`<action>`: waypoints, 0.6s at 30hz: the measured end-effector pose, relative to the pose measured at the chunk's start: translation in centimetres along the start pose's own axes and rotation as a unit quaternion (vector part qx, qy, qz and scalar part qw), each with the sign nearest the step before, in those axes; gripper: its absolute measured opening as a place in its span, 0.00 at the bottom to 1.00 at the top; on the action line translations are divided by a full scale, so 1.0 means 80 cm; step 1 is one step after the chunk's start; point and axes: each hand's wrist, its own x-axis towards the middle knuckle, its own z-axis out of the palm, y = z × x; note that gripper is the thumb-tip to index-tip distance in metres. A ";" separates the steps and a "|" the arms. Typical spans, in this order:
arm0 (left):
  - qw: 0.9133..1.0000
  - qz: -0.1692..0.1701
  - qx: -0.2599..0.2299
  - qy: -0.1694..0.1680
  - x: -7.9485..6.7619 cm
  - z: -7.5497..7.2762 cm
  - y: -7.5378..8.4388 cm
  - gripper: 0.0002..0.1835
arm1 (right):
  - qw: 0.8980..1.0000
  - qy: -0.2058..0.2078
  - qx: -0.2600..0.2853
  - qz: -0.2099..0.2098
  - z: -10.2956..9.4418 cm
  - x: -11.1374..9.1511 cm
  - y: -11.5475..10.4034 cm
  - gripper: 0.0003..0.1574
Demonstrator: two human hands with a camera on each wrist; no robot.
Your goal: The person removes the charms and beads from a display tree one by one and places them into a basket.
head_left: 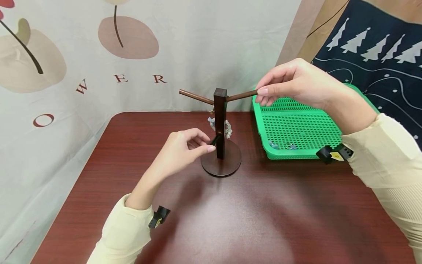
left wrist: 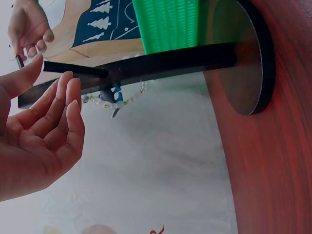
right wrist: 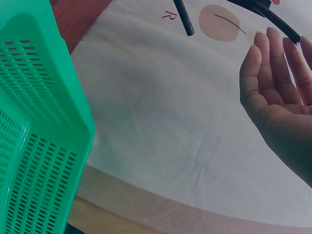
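Observation:
A dark wooden stand [head_left: 220,124] with a round base rises from the table, its pegs pointing several ways. My left hand [head_left: 184,146] has thumb and fingers about the stand's short front peg [left wrist: 73,69]. The right hand [head_left: 293,86] pinches the tip of the right-hand peg [head_left: 242,96] between thumb and fingers; in the right wrist view that peg's tip [right wrist: 292,36] meets the fingertips. Behind the post hangs a beaded bracelet [head_left: 228,129] with pale and blue beads, partly hidden by the post.
To the right of the stand sits a green plastic basket [head_left: 263,135] with small bluish beaded pieces [head_left: 273,145] in it. A printed cloth [head_left: 204,44] hangs behind the reddish-brown table [head_left: 132,146]. The back left peg [head_left: 194,96] points away to the left.

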 end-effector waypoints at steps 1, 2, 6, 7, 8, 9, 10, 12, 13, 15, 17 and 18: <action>1.000 0.001 0.001 0.000 0.000 0.002 0.000 0.08 | 1.000 0.000 0.000 0.000 0.000 0.000 0.000 0.07; 1.000 0.002 0.002 0.001 0.000 0.003 0.001 0.07 | 1.000 0.001 -0.001 0.001 0.000 0.000 0.000 0.07; 1.000 0.007 0.008 0.008 0.001 0.006 0.002 0.06 | 1.000 -0.001 -0.005 0.003 -0.001 0.000 -0.001 0.07; 1.000 0.008 0.009 0.009 0.001 0.007 0.002 0.06 | 1.000 -0.001 -0.006 0.004 -0.001 0.000 -0.001 0.07; 1.000 0.008 0.009 0.010 0.001 0.007 0.003 0.06 | 1.000 -0.002 -0.005 0.004 -0.001 0.000 -0.001 0.07; 1.000 0.009 0.010 0.011 0.001 0.008 0.003 0.06 | 1.000 -0.002 -0.005 0.004 -0.001 -0.001 -0.001 0.07; 1.000 0.009 0.010 0.012 0.001 0.008 0.003 0.06 | 1.000 -0.002 -0.006 0.004 -0.001 -0.001 -0.001 0.07; 1.000 0.007 0.014 0.013 0.001 0.008 0.003 0.06 | 1.000 -0.001 -0.006 0.005 -0.001 0.000 -0.001 0.07; 1.000 0.008 0.015 0.014 0.001 0.009 0.004 0.06 | 1.000 0.000 -0.007 0.005 -0.001 -0.001 -0.001 0.07; 1.000 0.006 0.019 0.015 0.001 0.009 0.004 0.06 | 1.000 0.001 -0.009 0.006 -0.001 0.000 -0.001 0.07; 1.000 0.007 0.022 0.017 0.001 0.009 0.005 0.06 | 1.000 0.002 -0.008 0.005 -0.001 0.000 -0.001 0.07; 1.000 0.008 0.023 0.018 0.000 0.009 0.006 0.05 | 1.000 0.001 -0.005 0.005 -0.001 0.000 -0.001 0.07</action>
